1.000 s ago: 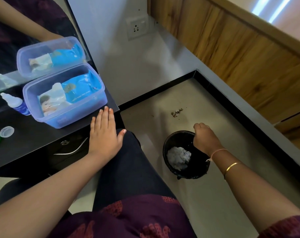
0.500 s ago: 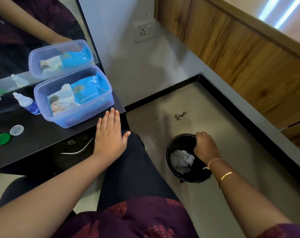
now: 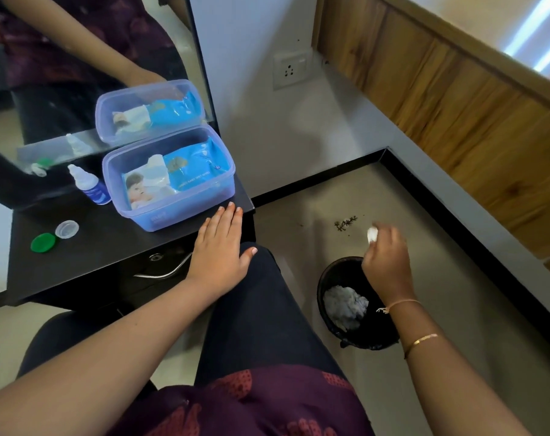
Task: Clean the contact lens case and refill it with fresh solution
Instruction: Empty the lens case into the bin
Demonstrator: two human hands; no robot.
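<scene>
My right hand (image 3: 388, 262) hovers over the far rim of a black bin (image 3: 333, 275) on the floor and pinches a small white object (image 3: 371, 235); it is blurred, so I cannot tell what it is. My left hand (image 3: 220, 253) rests flat, fingers straight, on the front edge of the black table (image 3: 87, 262). A green cap (image 3: 43, 242) and a clear cap (image 3: 66, 229) lie on the table at the left. Behind them stands a small solution bottle (image 3: 91, 187) with a blue label.
A translucent blue box (image 3: 160, 215) holding a pack of wipes (image 3: 172, 177) sits by the mirror (image 3: 78, 73). Crumpled white tissue (image 3: 344, 305) lies in the bin. Small debris (image 3: 345, 222) is on the floor. A wooden wall panel (image 3: 456, 105) runs along the right.
My right hand has lifted up out of the bin, and the small white object now shows at its fingertips. My left hand stays flat on the table edge.
</scene>
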